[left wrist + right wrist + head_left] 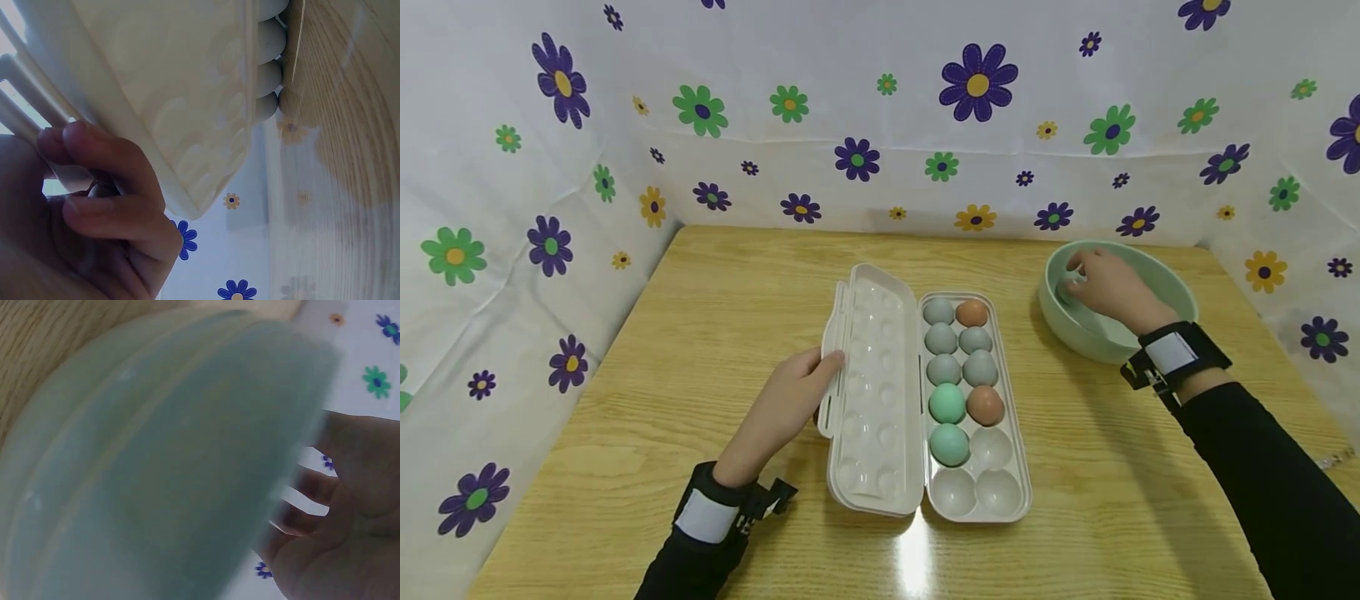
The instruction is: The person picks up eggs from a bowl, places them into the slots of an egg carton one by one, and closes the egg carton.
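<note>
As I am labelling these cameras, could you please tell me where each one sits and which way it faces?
Head: worn on the head, facing forward and down at the egg carton and bowl; left grip, right grip and black sleeves show.
Left wrist: worn there, facing the carton's lid and flowered backdrop; left fingers show.
Right wrist: worn there, facing the bowl; right palm and fingers show.
Shared: head and left wrist both show the lid; head and right wrist, the bowl.
</note>
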Demonstrator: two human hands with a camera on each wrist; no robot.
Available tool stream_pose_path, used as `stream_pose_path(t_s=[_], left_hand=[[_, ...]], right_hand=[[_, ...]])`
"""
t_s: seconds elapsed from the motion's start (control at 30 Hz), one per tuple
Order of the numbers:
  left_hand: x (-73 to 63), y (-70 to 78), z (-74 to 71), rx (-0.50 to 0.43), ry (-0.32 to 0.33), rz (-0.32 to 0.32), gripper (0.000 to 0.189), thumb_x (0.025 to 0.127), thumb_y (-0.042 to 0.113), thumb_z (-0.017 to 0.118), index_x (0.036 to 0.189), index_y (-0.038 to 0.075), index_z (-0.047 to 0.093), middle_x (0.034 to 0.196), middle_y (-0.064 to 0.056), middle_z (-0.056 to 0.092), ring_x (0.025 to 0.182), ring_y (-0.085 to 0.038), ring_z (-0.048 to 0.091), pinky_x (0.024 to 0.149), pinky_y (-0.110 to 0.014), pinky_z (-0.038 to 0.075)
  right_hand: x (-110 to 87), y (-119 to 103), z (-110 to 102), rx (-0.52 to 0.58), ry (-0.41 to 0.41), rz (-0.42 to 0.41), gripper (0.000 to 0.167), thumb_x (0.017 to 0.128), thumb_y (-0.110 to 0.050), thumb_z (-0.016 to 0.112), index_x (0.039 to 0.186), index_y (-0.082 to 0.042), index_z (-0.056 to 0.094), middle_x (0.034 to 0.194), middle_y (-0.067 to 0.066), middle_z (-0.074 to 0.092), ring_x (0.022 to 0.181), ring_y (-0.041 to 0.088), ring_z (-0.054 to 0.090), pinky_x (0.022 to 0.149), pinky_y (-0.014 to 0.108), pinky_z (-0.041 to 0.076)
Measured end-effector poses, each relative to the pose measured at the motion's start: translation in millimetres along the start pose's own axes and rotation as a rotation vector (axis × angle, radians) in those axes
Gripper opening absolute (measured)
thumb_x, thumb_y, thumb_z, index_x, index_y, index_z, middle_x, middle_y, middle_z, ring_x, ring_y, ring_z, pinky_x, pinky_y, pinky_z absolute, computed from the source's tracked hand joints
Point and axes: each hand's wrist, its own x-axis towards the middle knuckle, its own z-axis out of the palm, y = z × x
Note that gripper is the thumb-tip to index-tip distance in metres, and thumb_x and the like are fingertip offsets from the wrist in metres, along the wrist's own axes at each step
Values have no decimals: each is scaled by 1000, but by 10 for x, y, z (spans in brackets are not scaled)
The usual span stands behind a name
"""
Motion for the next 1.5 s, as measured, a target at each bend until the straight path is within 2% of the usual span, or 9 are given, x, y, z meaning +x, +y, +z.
stream_pose_path(t_s=[0.27,0.53,0.63,0.73,0.87,1.0,1.13,1.27,1.5], left_hand=[[-3,8,2,-1,0,-2,47,107,42,42,131,6,63,88,-12,71,67,-16,66,61,-33,55],[3,12,-1,3,-1,-6,48,108,42,42,132,6,62,88,-12,71,66,-16,66,60,-33,55],[5,13,-1,-1,-3,-6,49,108,42,42,134,6,61,90,-13,71,67,-16,67,61,-32,55],[6,13,2,-3,-6,-6,49,108,42,42,136,6,60,91,-13,72,68,-17,67,61,-32,56],[6,9,8,-1,-8,-7,50,108,42,41,137,6,59,92,-14,72,68,-17,68,61,-32,56],[7,13,12,2,-4,-12,49,107,42,42,134,6,61,91,-13,72,68,-17,67,61,-32,56],[8,29,13,6,0,-17,48,107,42,42,128,5,63,88,-12,71,66,-16,67,61,-33,56],[8,35,17,14,6,-22,47,107,42,42,127,6,64,86,-11,71,66,-16,66,61,-34,56],[7,44,16,24,14,-32,47,106,42,42,127,6,64,87,-11,71,68,-17,66,63,-32,55]], right_hand=[[63,88,86,-46,-46,-3,44,100,-13,53,136,13,48,136,42,47,125,55,49,103,64,42],[32,87,137,-143,-125,9,43,98,-9,47,139,3,51,136,32,57,112,44,61,85,61,49],[-5,108,141,-116,-93,-1,42,96,-10,53,134,7,51,129,33,60,107,43,61,84,58,49],[-66,128,129,-52,-41,-17,46,93,-12,61,132,11,50,126,36,59,109,46,60,90,59,49],[-188,102,79,36,26,-18,52,91,-12,66,134,13,48,133,40,45,114,50,53,96,62,47],[-367,-45,4,58,70,-32,52,90,-13,67,135,8,52,135,38,39,115,49,49,95,64,48],[-586,-286,-61,12,69,-109,49,89,-16,69,133,4,58,128,33,52,111,43,55,90,59,51],[-801,-572,-89,2,49,-173,48,86,-16,71,129,1,57,120,24,63,101,33,60,82,47,53],[-1125,-965,171,5,7,-377,41,76,-8,74,114,-7,59,107,10,62,91,19,57,77,32,51]])
